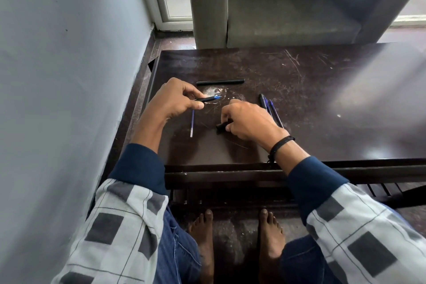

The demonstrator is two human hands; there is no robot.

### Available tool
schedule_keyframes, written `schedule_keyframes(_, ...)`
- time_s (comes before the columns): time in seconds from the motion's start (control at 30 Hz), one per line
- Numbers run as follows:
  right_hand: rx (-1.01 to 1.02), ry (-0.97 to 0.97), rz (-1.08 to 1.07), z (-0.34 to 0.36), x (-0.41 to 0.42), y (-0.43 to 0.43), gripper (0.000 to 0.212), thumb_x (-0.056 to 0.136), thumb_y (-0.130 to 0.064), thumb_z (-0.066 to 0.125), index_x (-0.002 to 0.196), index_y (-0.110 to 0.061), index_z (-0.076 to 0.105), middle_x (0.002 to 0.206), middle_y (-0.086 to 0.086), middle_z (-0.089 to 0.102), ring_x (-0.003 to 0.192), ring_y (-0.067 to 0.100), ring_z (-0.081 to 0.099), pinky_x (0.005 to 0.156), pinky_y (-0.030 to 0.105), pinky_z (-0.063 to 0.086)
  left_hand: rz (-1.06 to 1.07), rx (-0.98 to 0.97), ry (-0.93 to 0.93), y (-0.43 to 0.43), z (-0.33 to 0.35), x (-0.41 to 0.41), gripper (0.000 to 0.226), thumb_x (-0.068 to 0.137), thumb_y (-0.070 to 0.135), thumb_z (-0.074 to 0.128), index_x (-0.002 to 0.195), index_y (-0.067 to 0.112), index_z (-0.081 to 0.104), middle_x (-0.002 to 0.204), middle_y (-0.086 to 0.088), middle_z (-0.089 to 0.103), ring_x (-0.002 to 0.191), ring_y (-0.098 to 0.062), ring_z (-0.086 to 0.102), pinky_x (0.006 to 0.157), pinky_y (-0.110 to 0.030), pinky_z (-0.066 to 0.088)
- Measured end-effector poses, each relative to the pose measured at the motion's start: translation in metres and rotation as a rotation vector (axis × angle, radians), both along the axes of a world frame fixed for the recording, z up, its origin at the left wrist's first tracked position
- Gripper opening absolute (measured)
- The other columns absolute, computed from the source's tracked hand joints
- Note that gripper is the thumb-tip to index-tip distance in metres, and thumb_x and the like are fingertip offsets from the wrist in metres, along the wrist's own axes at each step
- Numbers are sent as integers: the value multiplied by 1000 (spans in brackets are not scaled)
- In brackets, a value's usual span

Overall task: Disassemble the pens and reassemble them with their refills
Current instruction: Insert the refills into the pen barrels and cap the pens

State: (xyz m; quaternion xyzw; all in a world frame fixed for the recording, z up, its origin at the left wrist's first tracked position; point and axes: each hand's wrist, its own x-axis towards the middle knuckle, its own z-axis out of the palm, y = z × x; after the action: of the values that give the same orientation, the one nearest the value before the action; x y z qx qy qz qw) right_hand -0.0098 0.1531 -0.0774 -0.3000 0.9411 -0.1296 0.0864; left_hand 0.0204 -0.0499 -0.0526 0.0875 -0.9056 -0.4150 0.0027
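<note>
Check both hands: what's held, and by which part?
Left hand pinches a black pen barrel by its rear end, blue tip forward. Right hand grips a short black pen piece at one end.

- desk (299, 104): dark wood, glossy, heavily scratched, worn pale near its middle
- pen barrel (220, 82) at desk's far side: matt black plastic
- refill (192, 123): thin translucent plastic
- armchair (288, 11) beyond desk: grey cloth, matt
</note>
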Motion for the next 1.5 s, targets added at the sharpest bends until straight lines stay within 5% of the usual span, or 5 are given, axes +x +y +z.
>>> schedule_keyframes(0.23, -245, 25, -302, 10, -19, 18, 21, 81, -16, 68, 98, -28, 66, 101, 2, 72, 92, 32, 66, 77, 36, 52, -29, -20, -49, 4, 3, 0, 27, 73, 12, 86, 98, 20, 80, 78, 7, 72, 74, -6, 60, 77, -27, 50)
schedule_keyframes(0.77, -234, 40, -230, 11, -13, 15, 20, 85, -14, 68, 102, -24, 63, 102, 0, 71, 91, 29, 64, 77, 37, 51, -83, -33, -107, 9, 1, -2, 23, 72, 14, 87, 91, 26, 81, 70, 17, 68, 73, -2, 60, 76, -23, 44)
schedule_keyframes(1.03, -204, 12, -211, 13, -10, 11, 18, 86, -23, 73, 101, -28, 64, 104, -3, 71, 93, 27, 65, 80, 40, 55, -118, 2, -134, 12, 2, -2, 21, 76, 12, 85, 94, 21, 80, 67, 10, 67, 64, -2, 57, 56, -11, 43)
schedule_keyframes(1.5, -215, -15, -161, 22, -5, 11, 21, 91, -21, 70, 112, -25, 71, 107, 0, 72, 91, 22, 68, 81, 40, 58, -147, -50, -126, 22, -3, -5, 16, 80, 18, 83, 94, 24, 79, 72, 7, 71, 58, 5, 60, 55, -7, 41)
